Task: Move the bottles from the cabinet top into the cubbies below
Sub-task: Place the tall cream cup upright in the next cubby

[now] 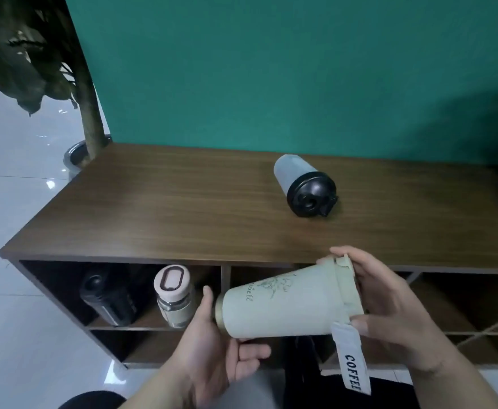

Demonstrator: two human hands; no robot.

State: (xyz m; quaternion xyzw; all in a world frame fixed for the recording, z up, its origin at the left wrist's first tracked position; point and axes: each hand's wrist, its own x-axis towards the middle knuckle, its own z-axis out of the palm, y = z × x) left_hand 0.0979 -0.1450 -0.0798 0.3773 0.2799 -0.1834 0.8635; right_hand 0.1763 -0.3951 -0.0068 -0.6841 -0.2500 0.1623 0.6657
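Note:
A pale green tumbler (pixel 283 302) with a "COFFEE" strap lies sideways in both my hands, in front of the cabinet's middle cubby. My left hand (pixel 215 343) cups its gold base from below; my right hand (pixel 389 302) grips its lid end. On the wooden cabinet top (pixel 168 208) a grey bottle with a black lid (pixel 303 184) lies on its side, apart from both hands. In the upper left cubby (pixel 50 278) a black bottle (pixel 109 299) and a clear bottle with a pink lid (pixel 174 293) lie side by side.
A green wall rises behind the cabinet. A potted plant (pixel 88 113) stands at the cabinet's left end on a glossy white tile floor (pixel 11 202). Lower cubbies (pixel 141 346) and diagonal dividers at the right (pixel 483 326) show below.

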